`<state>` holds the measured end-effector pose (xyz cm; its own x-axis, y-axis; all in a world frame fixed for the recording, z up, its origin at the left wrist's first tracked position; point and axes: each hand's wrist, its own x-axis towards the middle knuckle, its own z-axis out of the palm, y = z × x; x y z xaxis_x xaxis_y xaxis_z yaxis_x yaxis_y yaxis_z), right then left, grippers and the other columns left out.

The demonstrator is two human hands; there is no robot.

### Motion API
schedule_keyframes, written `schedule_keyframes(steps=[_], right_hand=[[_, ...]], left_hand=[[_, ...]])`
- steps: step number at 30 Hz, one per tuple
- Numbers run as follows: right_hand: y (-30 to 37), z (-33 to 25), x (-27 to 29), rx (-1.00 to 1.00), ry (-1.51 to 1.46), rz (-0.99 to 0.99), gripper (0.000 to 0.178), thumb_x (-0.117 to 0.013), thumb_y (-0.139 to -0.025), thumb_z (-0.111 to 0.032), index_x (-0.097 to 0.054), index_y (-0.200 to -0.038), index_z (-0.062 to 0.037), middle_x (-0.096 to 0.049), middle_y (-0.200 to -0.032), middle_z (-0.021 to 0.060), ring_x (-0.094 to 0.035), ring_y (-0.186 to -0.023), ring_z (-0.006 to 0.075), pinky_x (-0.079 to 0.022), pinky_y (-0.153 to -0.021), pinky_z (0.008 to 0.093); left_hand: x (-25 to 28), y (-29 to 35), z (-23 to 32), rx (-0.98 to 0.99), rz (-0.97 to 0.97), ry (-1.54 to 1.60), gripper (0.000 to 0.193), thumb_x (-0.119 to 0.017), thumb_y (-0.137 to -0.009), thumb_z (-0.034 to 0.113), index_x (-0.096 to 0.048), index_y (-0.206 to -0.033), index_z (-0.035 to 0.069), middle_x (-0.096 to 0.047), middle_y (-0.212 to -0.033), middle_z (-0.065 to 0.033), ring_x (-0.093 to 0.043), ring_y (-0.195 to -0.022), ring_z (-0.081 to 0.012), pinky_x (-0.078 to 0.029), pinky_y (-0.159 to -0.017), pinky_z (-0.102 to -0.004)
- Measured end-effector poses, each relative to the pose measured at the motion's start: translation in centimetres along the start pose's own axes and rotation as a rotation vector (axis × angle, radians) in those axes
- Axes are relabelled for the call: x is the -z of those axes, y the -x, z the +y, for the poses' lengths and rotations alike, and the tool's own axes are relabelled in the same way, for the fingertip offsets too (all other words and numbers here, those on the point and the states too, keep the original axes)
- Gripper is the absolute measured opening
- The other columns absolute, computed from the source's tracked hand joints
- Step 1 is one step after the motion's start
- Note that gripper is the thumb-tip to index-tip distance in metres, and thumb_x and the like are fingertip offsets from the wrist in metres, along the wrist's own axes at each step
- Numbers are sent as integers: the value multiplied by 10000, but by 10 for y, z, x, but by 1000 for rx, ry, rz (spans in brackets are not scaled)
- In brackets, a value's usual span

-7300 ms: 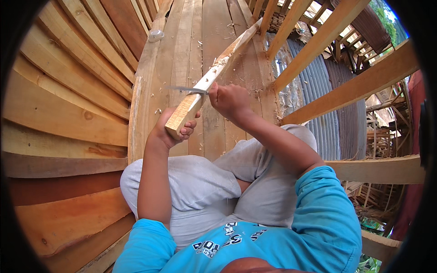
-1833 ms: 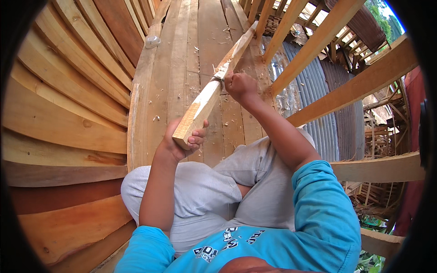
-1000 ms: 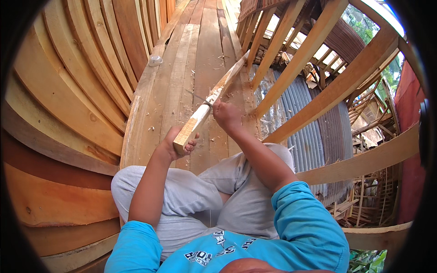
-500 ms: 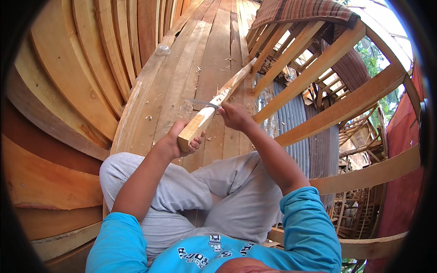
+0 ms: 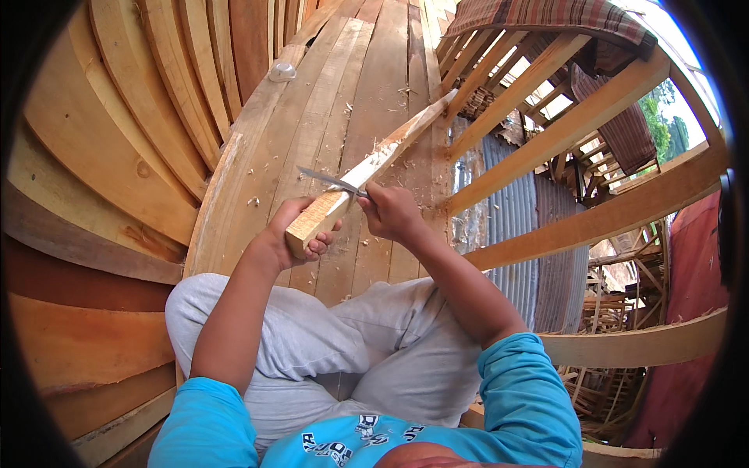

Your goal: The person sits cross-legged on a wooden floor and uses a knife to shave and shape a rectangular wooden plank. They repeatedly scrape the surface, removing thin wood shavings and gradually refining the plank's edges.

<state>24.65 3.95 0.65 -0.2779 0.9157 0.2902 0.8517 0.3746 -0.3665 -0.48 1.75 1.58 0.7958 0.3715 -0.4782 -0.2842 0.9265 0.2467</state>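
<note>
A long squared wooden bar [image 5: 374,164] slants away from me, its near end raised over my crossed legs and its far tip by the right-hand railing. My left hand [image 5: 292,230] wraps round the near end from below. In my right hand [image 5: 390,212] is a knife [image 5: 331,181], gripped by its handle, which the fingers mostly hide. The blade lies across the bar's upper face, a little beyond my left hand, its point sticking out to the left. Pale, freshly cut wood shows beyond the blade, with shavings on it; the nearest part keeps a darker yellow surface.
Wood shavings are scattered over the plank floor [image 5: 312,140]. A small clear container [image 5: 282,72] stands at the far left, near a wall of upright boards [image 5: 148,101]. Along the right runs a slatted wooden railing [image 5: 562,117], with corrugated metal sheets [image 5: 503,226] below and a striped cloth [image 5: 538,15] draped over its far end.
The knife has come nearer to me along the bar, and its blade now shows more clearly. The bar's near end sits slightly further left in view. Both hands keep their grip.
</note>
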Motion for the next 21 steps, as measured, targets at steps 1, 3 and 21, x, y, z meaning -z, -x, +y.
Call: schedule_keyframes(steps=[1,3,21], right_hand=[[-1,7,-1,-31,-1,15,214,-572,-924,-228,-592,-806,-51,-619,-654,201,-609,-618,428,-458,-579,528],[-8,47,6,-131,53,-2,234,-572,-925,-240,-562,-789,-50,-607,-633,192,-603,-607,422,-448,-570,528],[-11,39,16,-220,-98,-13,291,-553,-950,-236,-599,-771,-11,-577,-638,231,-553,-598,444,-418,-558,493]], left_hand=[[0,1,3,-11,43,-73,548,-335,-970,508,-541,-982,1,-502,-626,-32,-471,-435,-101,-402,-363,-213],[-10,-2,-2,-21,55,-56,552,-332,-974,507,-541,-986,-3,-499,-622,-34,-468,-433,-100,-397,-360,-213],[-21,16,-8,-62,61,-32,501,-330,-1003,418,-516,-1062,-43,-515,-633,-63,-470,-430,-105,-416,-343,-209]])
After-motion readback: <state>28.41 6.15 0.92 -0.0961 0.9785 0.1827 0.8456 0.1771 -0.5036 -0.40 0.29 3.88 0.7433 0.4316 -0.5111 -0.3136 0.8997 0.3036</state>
